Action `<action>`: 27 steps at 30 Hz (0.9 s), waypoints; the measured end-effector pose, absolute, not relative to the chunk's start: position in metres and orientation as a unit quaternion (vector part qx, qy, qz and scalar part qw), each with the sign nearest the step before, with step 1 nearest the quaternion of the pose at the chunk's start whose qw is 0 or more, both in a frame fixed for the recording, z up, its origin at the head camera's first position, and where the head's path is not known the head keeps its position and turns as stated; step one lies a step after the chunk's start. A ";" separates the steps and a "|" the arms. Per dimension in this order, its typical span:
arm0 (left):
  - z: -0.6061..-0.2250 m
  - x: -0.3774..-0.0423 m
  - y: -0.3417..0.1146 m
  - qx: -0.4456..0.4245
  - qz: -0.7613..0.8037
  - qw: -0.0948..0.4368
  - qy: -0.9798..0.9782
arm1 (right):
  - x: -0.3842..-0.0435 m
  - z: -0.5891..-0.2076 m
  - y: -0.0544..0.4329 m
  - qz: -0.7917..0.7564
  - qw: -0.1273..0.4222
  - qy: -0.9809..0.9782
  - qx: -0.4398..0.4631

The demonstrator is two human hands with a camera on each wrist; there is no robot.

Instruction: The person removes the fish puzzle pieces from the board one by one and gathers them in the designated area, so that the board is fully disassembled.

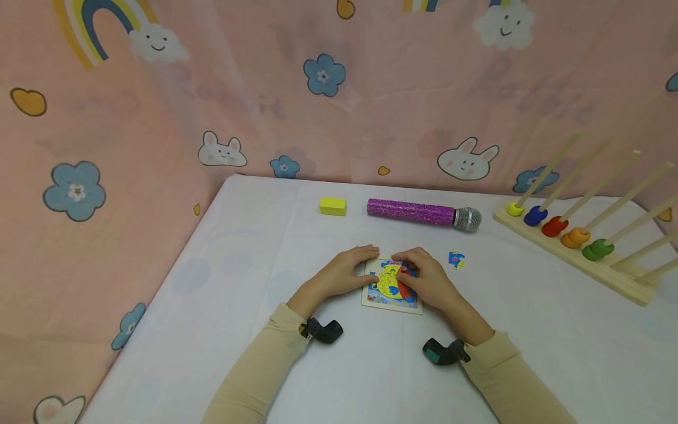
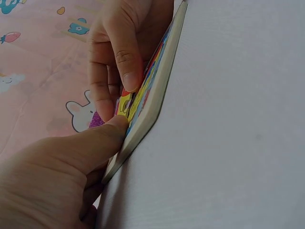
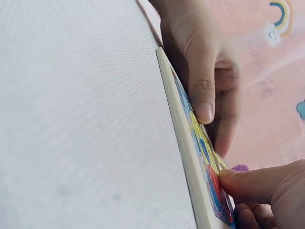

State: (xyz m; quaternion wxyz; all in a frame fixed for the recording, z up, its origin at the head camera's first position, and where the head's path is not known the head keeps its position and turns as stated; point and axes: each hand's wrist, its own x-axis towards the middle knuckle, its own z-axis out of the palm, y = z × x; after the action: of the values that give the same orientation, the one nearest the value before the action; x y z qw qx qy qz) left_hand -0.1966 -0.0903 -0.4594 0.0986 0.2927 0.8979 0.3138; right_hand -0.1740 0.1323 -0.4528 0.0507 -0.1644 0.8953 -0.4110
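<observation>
A small wooden jigsaw puzzle board (image 1: 392, 307) with a yellow, red and blue picture lies on the white table. My left hand (image 1: 346, 272) holds its left side, thumb on the picture and fingers along the far left edge. From the right, my right hand (image 1: 426, 280) pinches a yellow puzzle piece (image 3: 218, 161) over the picture, its thumb close to the red part; the fingers partly cover it. In the left wrist view, both thumbs come down on the picture near each other. A loose blue puzzle piece (image 1: 457, 259) lies right of the board.
Behind the board lie a yellow block (image 1: 333, 206) and a glittery purple microphone (image 1: 410, 212). To the right stands a wooden peg rack (image 1: 577, 259) with coloured beads on tilted-looking rods. A pink patterned cloth (image 1: 349, 129) hangs behind the table.
</observation>
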 end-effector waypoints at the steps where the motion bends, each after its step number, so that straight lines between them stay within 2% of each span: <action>1: -0.459 -0.197 -0.090 0.293 0.314 0.099 0.898 | -0.174 -0.453 0.132 -0.412 0.051 0.895 -0.163; 16: -0.460 -0.196 -0.091 0.293 0.314 0.098 0.898 | -0.177 -0.449 0.139 -0.429 0.075 0.887 -0.153; 27: -0.459 -0.196 -0.091 0.287 0.315 0.104 0.899 | -0.178 -0.438 0.172 -0.420 0.081 0.894 -0.135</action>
State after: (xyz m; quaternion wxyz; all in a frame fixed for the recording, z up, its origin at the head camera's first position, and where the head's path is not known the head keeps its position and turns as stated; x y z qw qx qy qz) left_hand -0.1956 -0.0905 -0.4590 0.1041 0.2874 0.8985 0.3151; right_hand -0.1778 0.1724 -0.4375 0.0809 -0.1355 0.8939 -0.4196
